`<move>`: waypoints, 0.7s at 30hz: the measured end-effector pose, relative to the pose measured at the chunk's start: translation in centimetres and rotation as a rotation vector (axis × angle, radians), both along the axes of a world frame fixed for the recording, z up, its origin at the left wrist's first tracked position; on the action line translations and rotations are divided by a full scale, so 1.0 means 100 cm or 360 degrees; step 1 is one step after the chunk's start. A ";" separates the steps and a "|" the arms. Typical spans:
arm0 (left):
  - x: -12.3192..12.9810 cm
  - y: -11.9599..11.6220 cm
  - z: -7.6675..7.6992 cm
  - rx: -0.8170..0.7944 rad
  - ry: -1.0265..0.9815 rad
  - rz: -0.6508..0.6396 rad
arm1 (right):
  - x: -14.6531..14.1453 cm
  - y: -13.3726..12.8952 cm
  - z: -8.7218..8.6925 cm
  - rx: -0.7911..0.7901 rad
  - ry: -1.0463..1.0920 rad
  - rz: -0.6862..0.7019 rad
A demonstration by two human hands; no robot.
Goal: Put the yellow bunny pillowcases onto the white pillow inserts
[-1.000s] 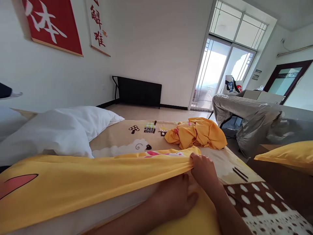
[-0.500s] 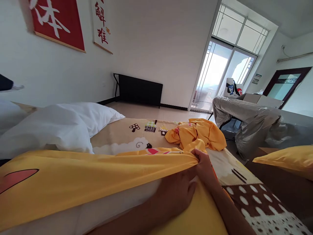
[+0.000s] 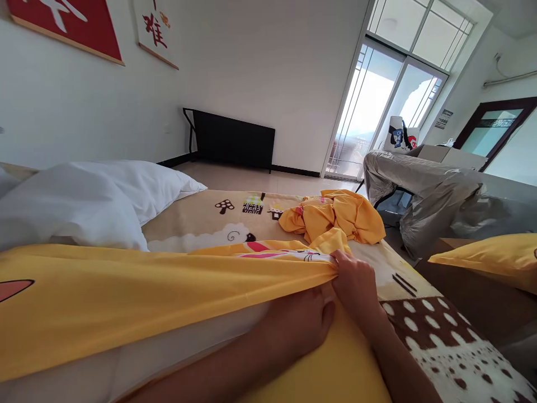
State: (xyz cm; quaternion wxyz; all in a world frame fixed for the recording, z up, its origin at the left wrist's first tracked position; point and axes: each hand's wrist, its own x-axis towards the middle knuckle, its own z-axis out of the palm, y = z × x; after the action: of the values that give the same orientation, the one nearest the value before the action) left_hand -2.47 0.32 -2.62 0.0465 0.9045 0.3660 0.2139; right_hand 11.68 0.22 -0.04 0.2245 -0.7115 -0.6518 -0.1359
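A yellow pillowcase [image 3: 168, 285] with a pink and white printed figure stretches across the near part of the view. Under its raised edge shows a white pillow [image 3: 138, 352]. My right hand [image 3: 354, 280] is closed on the pillowcase's edge, pinching it between thumb and fingers. My left hand [image 3: 300, 322] reaches in below that edge, alongside the white pillow. It is curled, its thumb bent; the cloth and the hand itself hide the fingertips, so what they grip cannot be made out. More yellow cloth lies beneath both wrists.
White pillows [image 3: 92, 196] lie at the left on a patterned blanket [image 3: 188, 224]. Crumpled orange-yellow cloth [image 3: 335, 215] lies beyond my right hand. At the right are a yellow pillow [image 3: 490, 257] and plastic-covered furniture [image 3: 432, 184]. A black folded frame [image 3: 232, 140] leans against the far wall.
The view has tilted down and shifted slightly right. My right hand keeps its hold on the pillowcase edge, its knuckles turned more upward. My left hand stays tucked beneath the edge.
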 end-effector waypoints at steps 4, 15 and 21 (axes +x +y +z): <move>0.001 0.001 -0.004 0.0091 0.0041 -0.0025 | -0.002 0.004 -0.003 0.0047 -0.0098 -0.0060; -0.005 -0.012 0.003 0.0668 0.0417 -0.0317 | 0.010 0.016 -0.020 0.0137 0.0773 0.0399; -0.007 -0.006 0.001 0.0536 0.0181 -0.0338 | 0.010 0.016 -0.020 0.0093 0.0933 0.0575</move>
State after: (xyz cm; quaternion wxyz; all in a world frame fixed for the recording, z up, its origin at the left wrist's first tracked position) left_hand -3.20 -0.29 -2.56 -0.1039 0.9436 0.2297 0.2148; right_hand 12.63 1.85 -1.99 0.4429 -0.5867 -0.6709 0.0976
